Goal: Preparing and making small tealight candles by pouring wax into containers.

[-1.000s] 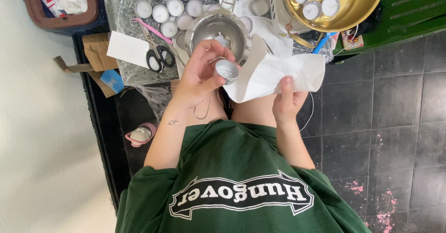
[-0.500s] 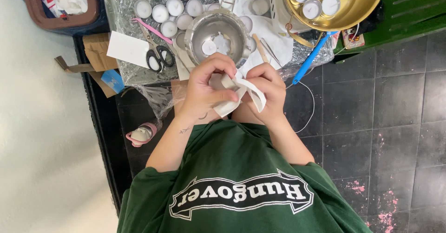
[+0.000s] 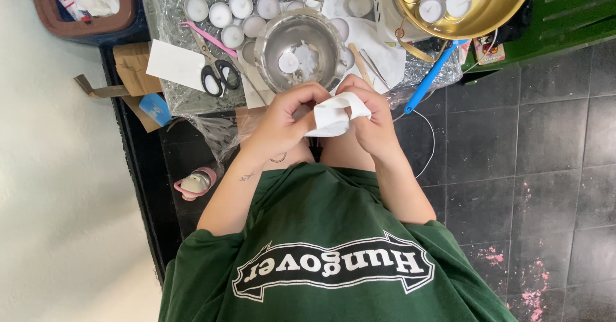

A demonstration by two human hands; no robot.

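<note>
Seemingly from overhead, the head view shows both hands meeting just below a steel bowl at the table's near edge. Left hand and right hand each have their fingers curled tight around a crumpled white cloth, which bunches between them above the person's lap. Whether anything sits inside the cloth cannot be told. Black-handled scissors lie left of the bowl, small white candles in metal cups stand behind it, and a brass dish holds more at the right.
</note>
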